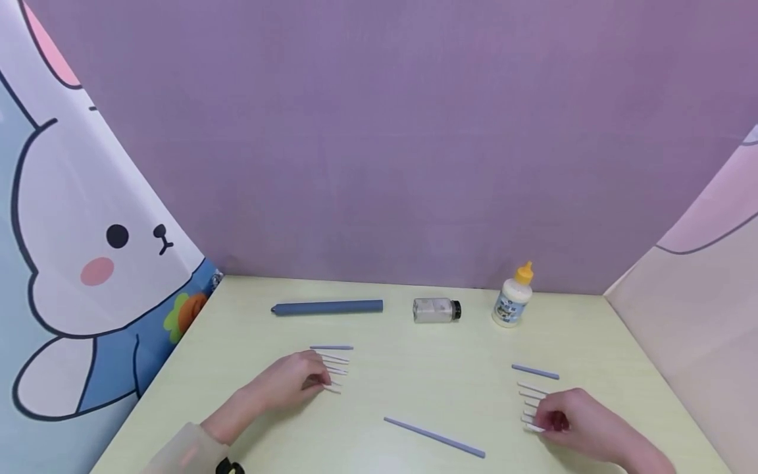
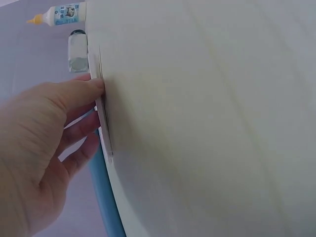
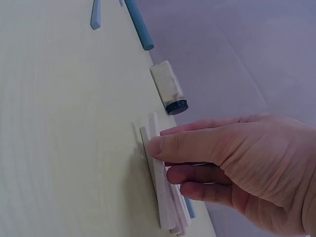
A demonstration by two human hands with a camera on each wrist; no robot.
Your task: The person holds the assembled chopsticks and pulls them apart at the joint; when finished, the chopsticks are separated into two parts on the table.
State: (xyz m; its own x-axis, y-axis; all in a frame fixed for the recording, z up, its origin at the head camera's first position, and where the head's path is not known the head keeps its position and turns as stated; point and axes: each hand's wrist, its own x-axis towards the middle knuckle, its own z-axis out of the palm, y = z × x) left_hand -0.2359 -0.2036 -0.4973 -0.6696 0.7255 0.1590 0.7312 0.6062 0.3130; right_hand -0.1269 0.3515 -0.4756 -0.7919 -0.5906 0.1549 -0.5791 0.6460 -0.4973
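My left hand (image 1: 290, 382) is at the near end of a row of thin white sticks (image 1: 336, 360), left of the table's middle. Its thumb and fingers pinch a white stick (image 2: 105, 129), seen edge-on in the left wrist view. Over on the right, my right hand (image 1: 583, 421) pinches the nearest white stick (image 3: 159, 190) of a similar row between thumb and fingers. A short blue stick (image 1: 331, 347) lies at the far end of the left row. Another short blue stick (image 1: 535, 372) heads the right row. The fingers partly cover both rows.
A longer blue stick (image 1: 434, 437) lies slanted near the front, between the hands. Along the back of the pale table (image 1: 414, 375) are a thick blue rod (image 1: 328, 307), a small clear jar (image 1: 433, 310) with a black lid, lying on its side, and an upright yellow-tipped glue bottle (image 1: 510, 303).
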